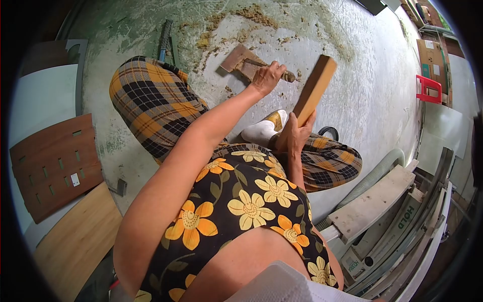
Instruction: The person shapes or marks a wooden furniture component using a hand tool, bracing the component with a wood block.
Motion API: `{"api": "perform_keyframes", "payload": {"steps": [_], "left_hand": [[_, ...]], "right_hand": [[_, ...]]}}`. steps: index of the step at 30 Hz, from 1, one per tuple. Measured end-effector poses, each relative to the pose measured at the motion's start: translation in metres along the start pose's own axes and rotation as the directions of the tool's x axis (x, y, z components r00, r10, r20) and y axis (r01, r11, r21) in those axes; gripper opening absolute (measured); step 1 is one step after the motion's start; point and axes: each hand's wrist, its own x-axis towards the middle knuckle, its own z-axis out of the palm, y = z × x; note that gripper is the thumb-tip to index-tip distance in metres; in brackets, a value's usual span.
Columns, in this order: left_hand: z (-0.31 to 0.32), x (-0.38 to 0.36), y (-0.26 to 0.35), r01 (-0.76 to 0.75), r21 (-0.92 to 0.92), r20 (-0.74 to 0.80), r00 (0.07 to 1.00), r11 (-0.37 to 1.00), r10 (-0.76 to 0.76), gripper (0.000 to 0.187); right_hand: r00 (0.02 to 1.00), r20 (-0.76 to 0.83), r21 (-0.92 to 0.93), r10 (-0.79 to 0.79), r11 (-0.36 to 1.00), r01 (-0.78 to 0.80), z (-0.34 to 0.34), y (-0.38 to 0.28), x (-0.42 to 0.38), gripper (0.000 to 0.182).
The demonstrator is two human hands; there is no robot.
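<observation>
My left hand [269, 78] is closed around the wooden handle of a broad, flat brown tool [234, 60], low over the floor ahead of me. Its exact kind is not clear. My right hand [298, 132] grips the lower part of a thick wooden block [315, 88], which stands tilted with its far end up and to the right. The block's near end is partly hidden by my hand and clothing. Between my bent knees a foot in a white sock [259, 132] shows just left of the block.
Brown crumbs [256, 16] lie scattered over the concrete floor. A dark-handled tool [165, 40] rests beyond my left knee. Brown slotted boards [59, 163] and a light wood panel [75, 241] lie at left. A ribbed hose [372, 173], stacked boards and a red stool [428, 89] are at right.
</observation>
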Motion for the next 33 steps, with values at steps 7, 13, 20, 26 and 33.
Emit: {"api": "perform_keyframes", "payload": {"steps": [7, 13, 20, 26, 33], "left_hand": [[0.000, 0.002, -0.003, 0.040, -0.017, 0.079, 0.996, 0.999, -0.038, 0.025], [-0.004, 0.008, -0.009, 0.069, -0.017, -0.026, 0.997, 0.997, -0.069, 0.027], [-0.076, 0.062, -0.026, 0.480, -0.199, -0.287, 0.805, 0.854, -0.519, 0.034], [-0.081, 0.059, -0.088, 0.532, -0.176, -0.379, 0.740, 0.828, -0.555, 0.040], [-0.076, 0.056, -0.090, 0.558, -0.231, -0.287, 0.744, 0.797, -0.604, 0.042]], "right_hand": [[0.992, 0.120, -0.207, 0.041, 0.978, -0.015, 0.007, -0.017, 0.000, 0.073], [0.991, 0.106, 0.016, 0.079, 0.997, -0.081, 0.006, 0.009, 0.002, 0.076], [0.996, 0.051, 0.160, 0.068, 0.984, -0.075, 0.000, 0.007, 0.020, 0.075], [0.992, 0.100, 0.166, 0.070, 0.982, -0.086, 0.008, 0.012, 0.022, 0.075], [0.995, 0.096, 0.169, 0.030, 0.985, -0.046, 0.008, 0.005, 0.022, 0.074]]}}
